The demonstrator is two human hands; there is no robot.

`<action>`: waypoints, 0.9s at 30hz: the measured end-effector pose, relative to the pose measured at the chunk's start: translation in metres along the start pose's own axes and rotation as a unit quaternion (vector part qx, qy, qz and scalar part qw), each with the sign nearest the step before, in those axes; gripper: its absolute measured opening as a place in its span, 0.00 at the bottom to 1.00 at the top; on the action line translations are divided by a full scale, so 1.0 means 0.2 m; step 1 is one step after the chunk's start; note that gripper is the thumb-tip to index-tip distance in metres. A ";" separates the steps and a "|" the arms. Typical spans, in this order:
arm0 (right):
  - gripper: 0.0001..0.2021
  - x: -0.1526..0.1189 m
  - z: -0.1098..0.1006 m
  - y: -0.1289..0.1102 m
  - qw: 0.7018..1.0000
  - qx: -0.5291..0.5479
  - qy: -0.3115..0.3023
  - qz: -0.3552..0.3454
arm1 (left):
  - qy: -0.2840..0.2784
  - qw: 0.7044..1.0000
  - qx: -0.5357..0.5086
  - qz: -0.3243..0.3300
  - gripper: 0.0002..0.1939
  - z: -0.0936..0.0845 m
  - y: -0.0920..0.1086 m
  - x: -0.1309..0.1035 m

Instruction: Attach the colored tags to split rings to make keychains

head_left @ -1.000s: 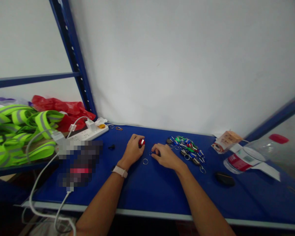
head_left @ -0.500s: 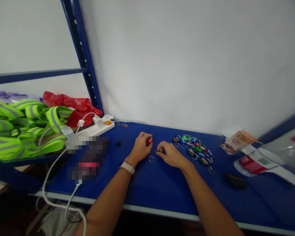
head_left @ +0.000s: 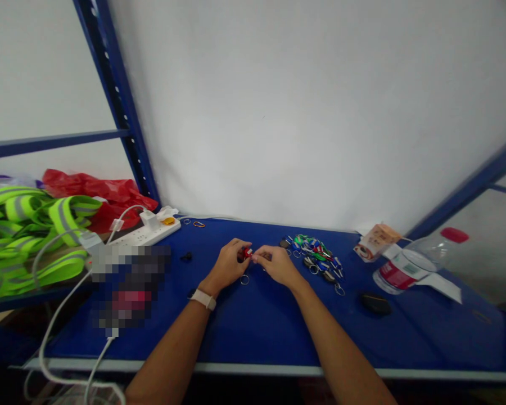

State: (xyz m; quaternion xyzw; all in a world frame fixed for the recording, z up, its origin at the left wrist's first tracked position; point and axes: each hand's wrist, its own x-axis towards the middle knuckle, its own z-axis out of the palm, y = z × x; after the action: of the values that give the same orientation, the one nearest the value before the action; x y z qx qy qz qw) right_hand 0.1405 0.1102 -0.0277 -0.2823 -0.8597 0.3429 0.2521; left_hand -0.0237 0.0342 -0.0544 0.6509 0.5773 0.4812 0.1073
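Note:
My left hand (head_left: 229, 264), a pale-banded watch (head_left: 205, 298) on its wrist, is closed around a small red object (head_left: 247, 252) with a silvery part; its exact kind is hidden by the fingers. The fingertips of my right hand (head_left: 278, 265) are pinched together right beside the red object. A small metal ring shows at them in the earlier frame; now it is mostly hidden. On the blue tabletop just below my left fingers lies a loose key ring (head_left: 244, 279). Right of my right hand is a pile of keychains (head_left: 320, 256) in blue, green, red and black.
A power strip (head_left: 141, 236) with white cables, a blurred-out device (head_left: 130, 289) and a small black piece (head_left: 186, 256) lie left. An orange carabiner (head_left: 199, 224) is at the back. To the right are a cut plastic bottle (head_left: 398, 270), a paper box (head_left: 375, 242) and a black case (head_left: 375, 303).
My right hand has moved left, bringing its fingertips up to the red object in my left hand. The camera view has shifted, so the table things appear farther left.

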 end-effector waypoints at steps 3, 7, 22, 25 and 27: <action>0.11 0.01 0.02 -0.01 1.000 0.002 0.017 -0.015 | -0.015 1.000 -0.014 -0.004 0.16 0.00 0.01 0.00; 0.10 0.01 0.03 -0.02 0.998 -0.034 0.040 -0.034 | -0.019 0.999 -0.036 -0.008 0.17 0.00 0.02 0.00; 0.08 0.01 0.04 -0.01 0.996 -0.068 0.056 -0.033 | -0.009 0.993 -0.113 -0.041 0.21 0.01 0.03 0.01; 0.09 0.01 0.03 0.00 0.998 -0.040 0.049 -0.020 | -0.012 0.990 -0.133 -0.044 0.21 0.01 0.04 0.01; 0.09 0.01 0.03 0.00 0.999 -0.012 0.050 -0.012 | -0.011 0.988 -0.147 -0.044 0.21 0.01 0.05 0.00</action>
State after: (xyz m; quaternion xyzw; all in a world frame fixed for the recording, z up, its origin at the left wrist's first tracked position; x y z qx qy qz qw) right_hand 0.1356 0.1096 -0.0313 -0.2919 -0.8535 0.3144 0.2958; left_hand -0.0153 0.0330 -0.0482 0.6073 0.5275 0.5482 0.2291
